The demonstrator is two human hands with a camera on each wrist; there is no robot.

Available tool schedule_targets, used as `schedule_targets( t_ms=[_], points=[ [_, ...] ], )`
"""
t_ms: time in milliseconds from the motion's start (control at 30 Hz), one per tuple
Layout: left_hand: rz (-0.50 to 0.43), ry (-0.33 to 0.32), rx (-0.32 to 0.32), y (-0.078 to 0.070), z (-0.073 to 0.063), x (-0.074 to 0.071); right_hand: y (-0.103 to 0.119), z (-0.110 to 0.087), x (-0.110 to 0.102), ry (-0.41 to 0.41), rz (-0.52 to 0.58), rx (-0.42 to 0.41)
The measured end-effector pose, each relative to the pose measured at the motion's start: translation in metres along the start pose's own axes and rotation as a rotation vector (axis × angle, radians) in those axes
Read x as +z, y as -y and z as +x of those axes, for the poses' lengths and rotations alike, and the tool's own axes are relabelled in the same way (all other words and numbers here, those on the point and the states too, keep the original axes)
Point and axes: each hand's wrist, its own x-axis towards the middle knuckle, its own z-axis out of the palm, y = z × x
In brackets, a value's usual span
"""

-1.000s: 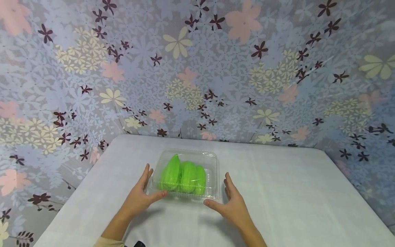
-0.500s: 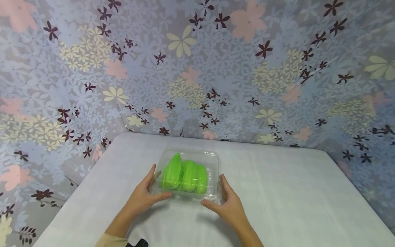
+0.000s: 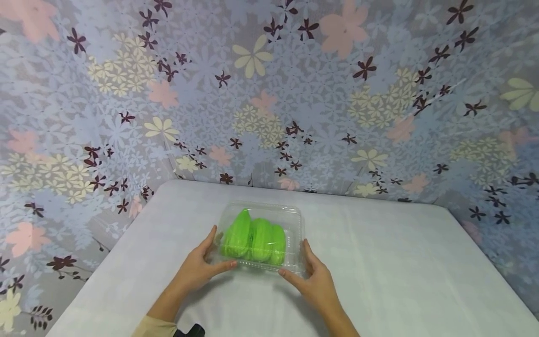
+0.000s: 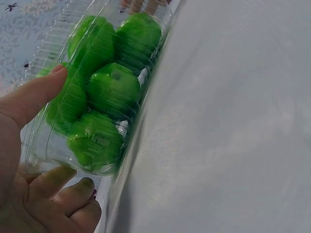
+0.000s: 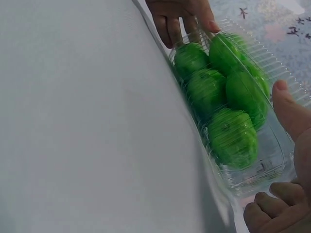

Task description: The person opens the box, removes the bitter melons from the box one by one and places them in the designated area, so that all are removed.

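Note:
A clear plastic clamshell container lies on the white-covered table in the head view, its lid down. Inside are several bright green, plump, ridged fruit-like pieces, seen end-on through the near wall in both wrist views. My left hand holds the container's left end, thumb along the front rim and fingers at the side. At the right end, my right hand holds it the same way, its thumb at the front corner. Both wrist views show the other fingers curled low beside the container.
The white table stretches to both sides and in front of the container. Behind it stands a floral-patterned wall covering. A black strap-like item shows by the left sleeve.
Both hands have closed in on the container from its sides; the right fingers, earlier apart from it, now lie against its end. The whole head view has shifted slightly.

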Motion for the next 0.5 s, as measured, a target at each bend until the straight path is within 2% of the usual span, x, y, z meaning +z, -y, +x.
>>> schedule_targets(
  t_ms=[167,267,500],
  points=[
    [-0.005,0.017,0.007,-0.0005,0.0,-0.0007,-0.0006,-0.0005,-0.0001,-0.007,-0.011,0.008],
    [-0.046,0.02,0.01,-0.0021,-0.0007,-0.0014,-0.0004,-0.0002,0.0004,-0.005,-0.022,0.011],
    [-0.155,-0.033,-0.015,-0.0024,-0.0014,-0.0012,0.0007,-0.0001,0.0019,0.01,-0.014,-0.004]
  ],
)
